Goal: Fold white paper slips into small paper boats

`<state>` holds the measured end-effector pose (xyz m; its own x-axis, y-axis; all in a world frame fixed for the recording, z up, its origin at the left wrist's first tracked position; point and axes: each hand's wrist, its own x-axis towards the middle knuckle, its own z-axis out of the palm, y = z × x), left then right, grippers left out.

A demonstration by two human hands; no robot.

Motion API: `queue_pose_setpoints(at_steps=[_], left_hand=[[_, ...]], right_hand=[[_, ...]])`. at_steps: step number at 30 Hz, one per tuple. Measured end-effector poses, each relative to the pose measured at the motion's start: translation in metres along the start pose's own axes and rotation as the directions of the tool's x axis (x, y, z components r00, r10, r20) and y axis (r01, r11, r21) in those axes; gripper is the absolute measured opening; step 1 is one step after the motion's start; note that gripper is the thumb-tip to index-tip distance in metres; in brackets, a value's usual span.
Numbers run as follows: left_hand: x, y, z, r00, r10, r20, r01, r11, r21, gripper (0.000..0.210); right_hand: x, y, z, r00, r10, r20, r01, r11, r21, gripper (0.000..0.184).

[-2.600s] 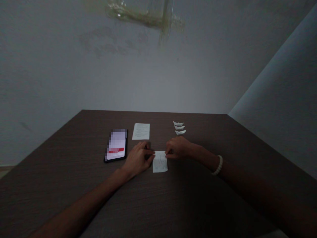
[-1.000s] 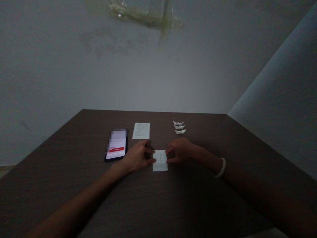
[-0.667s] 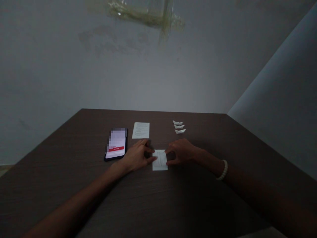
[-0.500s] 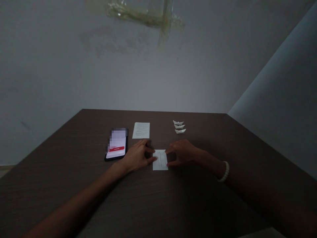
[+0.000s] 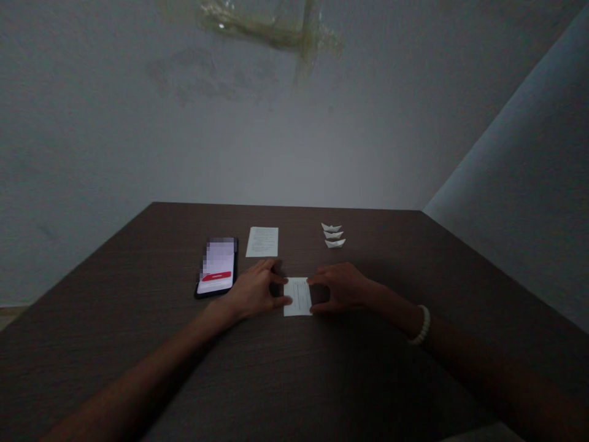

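A small sheet of printed paper [image 5: 299, 297] lies flat on the dark table in front of me. My left hand [image 5: 257, 287] holds its left edge, with the forefinger at the upper corner and the thumb lower down. On the opposite side, my right hand [image 5: 341, 286] holds the paper's right edge, its forefinger at the top corner and its thumb near the bottom one. The other fingers of both hands are curled or partly hidden. A pale beaded bracelet [image 5: 424, 325] circles my right wrist.
A phone [image 5: 217, 267] with a lit screen lies just left of my left hand. Beyond that hand rests a stack of printed paper [image 5: 262, 242]. Three folded paper boats [image 5: 335, 244] stand in a column past my right hand. Behind the wooden table [image 5: 257, 380] rises a wall.
My right hand has shifted slightly downward, and its thumb sits a little lower by the paper's bottom right corner. The left hand and the paper stay almost in place.
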<state>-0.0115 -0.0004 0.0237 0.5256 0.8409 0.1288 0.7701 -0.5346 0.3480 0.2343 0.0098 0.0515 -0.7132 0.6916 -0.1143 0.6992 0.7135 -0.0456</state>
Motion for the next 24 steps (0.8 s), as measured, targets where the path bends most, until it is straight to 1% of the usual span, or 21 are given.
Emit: queue_pose_setpoints(at_steps=[4, 6, 9, 14, 16, 20, 22, 24], left_hand=[[-0.001, 0.0, -0.002, 1.0, 0.004, 0.025, -0.005, 0.999, 0.04, 0.053], [-0.001, 0.001, -0.002, 1.0, 0.021, 0.019, -0.022, 0.998, 0.057, 0.055], [-0.002, 0.004, 0.001, 0.999, 0.036, -0.012, -0.034, 0.995, 0.092, 0.05], [-0.005, 0.009, 0.006, 0.995, 0.071, -0.066, -0.06, 0.986, 0.154, 0.043], [-0.006, 0.01, 0.008, 0.993, 0.086, -0.08, -0.071, 0.982, 0.173, 0.044], [-0.007, 0.01, 0.009, 0.992, 0.102, -0.08, -0.084, 0.975, 0.207, 0.051], [-0.007, 0.01, 0.01, 0.992, 0.099, -0.079, -0.081, 0.974, 0.209, 0.05], [-0.007, 0.009, 0.011, 0.993, 0.089, -0.084, -0.07, 0.977, 0.202, 0.048]], right_hand=[[-0.001, -0.002, -0.002, 1.0, 0.003, 0.023, -0.004, 1.0, 0.015, 0.069], [-0.002, -0.003, -0.002, 1.0, 0.001, 0.021, -0.002, 1.0, 0.027, 0.073], [-0.002, -0.003, 0.0, 1.0, 0.001, 0.007, -0.002, 0.999, 0.041, 0.076], [-0.005, -0.001, 0.002, 1.0, -0.025, 0.003, 0.025, 0.998, 0.063, 0.073], [-0.008, -0.002, 0.001, 0.999, -0.04, -0.009, 0.041, 0.997, 0.059, 0.066], [-0.013, -0.006, 0.001, 0.986, -0.156, -0.065, 0.155, 0.988, -0.016, 0.039], [-0.015, -0.008, 0.004, 0.972, -0.22, -0.087, 0.216, 0.975, -0.054, 0.033], [-0.017, -0.009, 0.008, 0.958, -0.268, -0.101, 0.263, 0.963, -0.067, 0.031]])
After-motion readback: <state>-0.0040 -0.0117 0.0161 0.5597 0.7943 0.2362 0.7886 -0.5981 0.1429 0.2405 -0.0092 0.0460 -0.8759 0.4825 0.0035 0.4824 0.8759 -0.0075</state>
